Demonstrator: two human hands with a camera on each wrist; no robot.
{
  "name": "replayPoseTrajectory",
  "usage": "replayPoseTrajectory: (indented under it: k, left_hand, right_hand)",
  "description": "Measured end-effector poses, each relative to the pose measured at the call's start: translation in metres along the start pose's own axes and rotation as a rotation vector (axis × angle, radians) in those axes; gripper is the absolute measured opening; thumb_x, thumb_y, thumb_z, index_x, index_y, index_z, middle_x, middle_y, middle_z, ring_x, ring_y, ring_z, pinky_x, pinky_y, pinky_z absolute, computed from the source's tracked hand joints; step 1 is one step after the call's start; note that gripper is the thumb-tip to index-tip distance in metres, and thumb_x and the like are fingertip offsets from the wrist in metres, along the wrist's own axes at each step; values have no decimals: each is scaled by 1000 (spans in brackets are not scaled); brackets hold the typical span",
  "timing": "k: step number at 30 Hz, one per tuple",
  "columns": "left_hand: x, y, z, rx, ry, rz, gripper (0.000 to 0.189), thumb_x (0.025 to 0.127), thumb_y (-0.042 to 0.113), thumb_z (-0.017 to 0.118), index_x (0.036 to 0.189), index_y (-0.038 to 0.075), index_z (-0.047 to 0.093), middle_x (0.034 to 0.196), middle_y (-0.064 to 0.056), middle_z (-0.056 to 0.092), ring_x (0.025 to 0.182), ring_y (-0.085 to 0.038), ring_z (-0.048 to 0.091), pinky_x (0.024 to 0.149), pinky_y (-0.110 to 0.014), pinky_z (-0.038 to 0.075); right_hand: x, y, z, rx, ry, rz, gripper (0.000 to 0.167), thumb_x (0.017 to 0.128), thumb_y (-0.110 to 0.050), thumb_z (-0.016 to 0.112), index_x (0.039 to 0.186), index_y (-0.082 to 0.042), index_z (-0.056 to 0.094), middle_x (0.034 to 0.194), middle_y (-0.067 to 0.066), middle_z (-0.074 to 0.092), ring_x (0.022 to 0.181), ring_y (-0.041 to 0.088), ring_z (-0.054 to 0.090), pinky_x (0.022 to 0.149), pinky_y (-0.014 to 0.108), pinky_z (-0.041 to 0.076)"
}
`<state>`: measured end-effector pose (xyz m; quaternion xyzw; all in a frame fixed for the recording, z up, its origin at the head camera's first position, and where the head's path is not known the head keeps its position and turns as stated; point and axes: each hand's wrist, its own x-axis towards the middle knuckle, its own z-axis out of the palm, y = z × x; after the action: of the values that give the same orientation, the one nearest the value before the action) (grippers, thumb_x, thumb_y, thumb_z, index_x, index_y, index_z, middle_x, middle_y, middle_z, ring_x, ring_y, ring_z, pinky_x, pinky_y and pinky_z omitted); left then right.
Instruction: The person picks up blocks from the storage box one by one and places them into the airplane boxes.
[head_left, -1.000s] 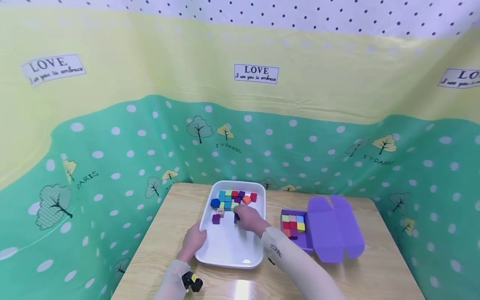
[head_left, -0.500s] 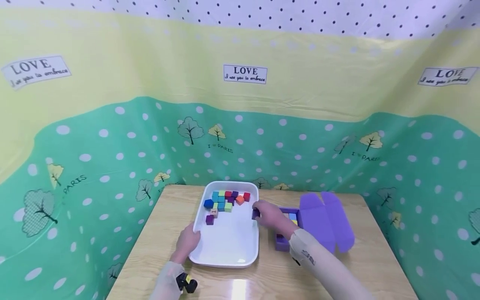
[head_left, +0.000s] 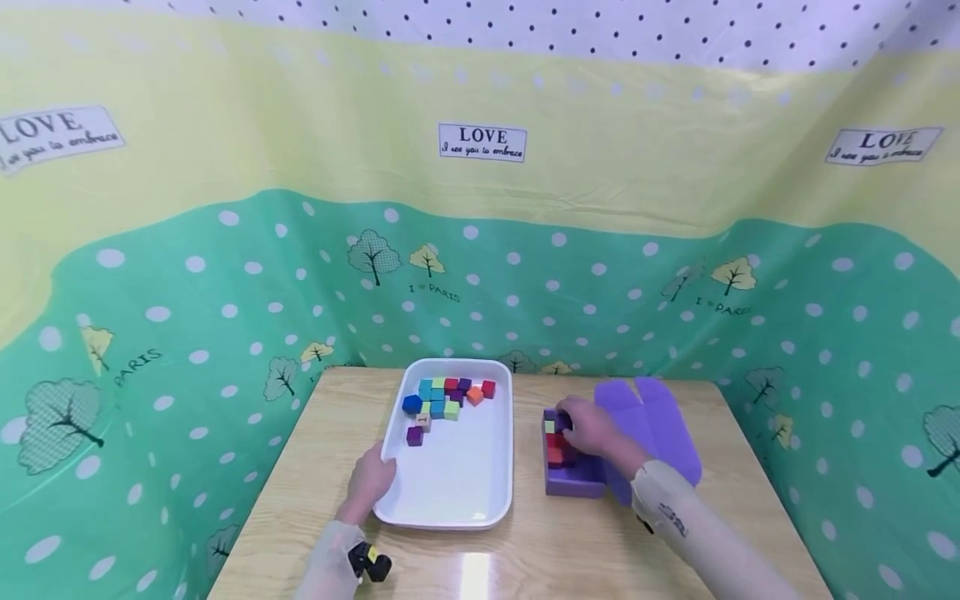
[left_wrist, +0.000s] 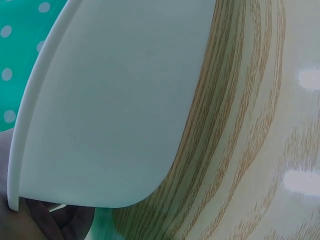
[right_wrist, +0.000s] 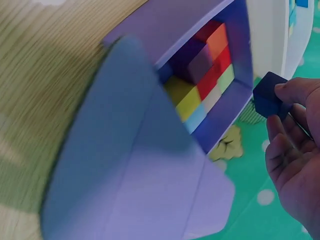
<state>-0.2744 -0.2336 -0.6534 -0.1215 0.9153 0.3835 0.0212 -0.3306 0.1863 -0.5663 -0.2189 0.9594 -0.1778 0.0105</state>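
Note:
My left hand (head_left: 371, 477) grips the left rim of a white tray (head_left: 446, 492). In the left wrist view, fingers (left_wrist: 75, 222) show beneath the tray's edge. My right hand (head_left: 596, 432) is over the far end of an open purple box (head_left: 573, 488). Between thumb and fingers it pinches a dark blue or purple cube (right_wrist: 270, 95), clear in the right wrist view beside the box's wall. Inside the box sit several colored cubes, among them a yellow cube (right_wrist: 182, 95), a purple cube (right_wrist: 192, 62) and an orange cube (right_wrist: 218, 44). The hand partly covers them in the head view.
Several cubes cluster at the tray's far end, including an orange cube (head_left: 475, 396) and a purple cube (head_left: 415, 436) nearer the middle. The box's lid (head_left: 675, 429) lies folded back to the right. A patterned curtain (head_left: 480, 292) surrounds the wooden table (head_left: 517, 550).
My right hand has carried the dark cube from the tray rightward, over the tray's rim, to the box. The left hand stays on the tray's rim. The head view has shifted slightly.

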Motion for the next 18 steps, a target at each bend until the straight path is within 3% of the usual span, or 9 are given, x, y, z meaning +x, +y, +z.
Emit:
replayPoseTrajectory:
  k: [9,18]
  left_hand:
    - [5,0,-2,-5,-10,6,48,95,10,47,140,-3,45,130,-29,55,110,-42,59,90,-54,51]
    - [1,2,-3,2,-17,-4,46,95,10,47,138,-4,46,127,-29,56,108,-41,60,88,-52,52]
  right_hand:
    - [-9,18,-10,3,-57,30,28,75,-6,78,101,-3,68,89,3,61,76,15,53,71,36,52]
    - [-23,27,-2,-7,-116,25,24,71,-3,78,91,-10,67,78,-2,58,71,15,51,64,35,48]
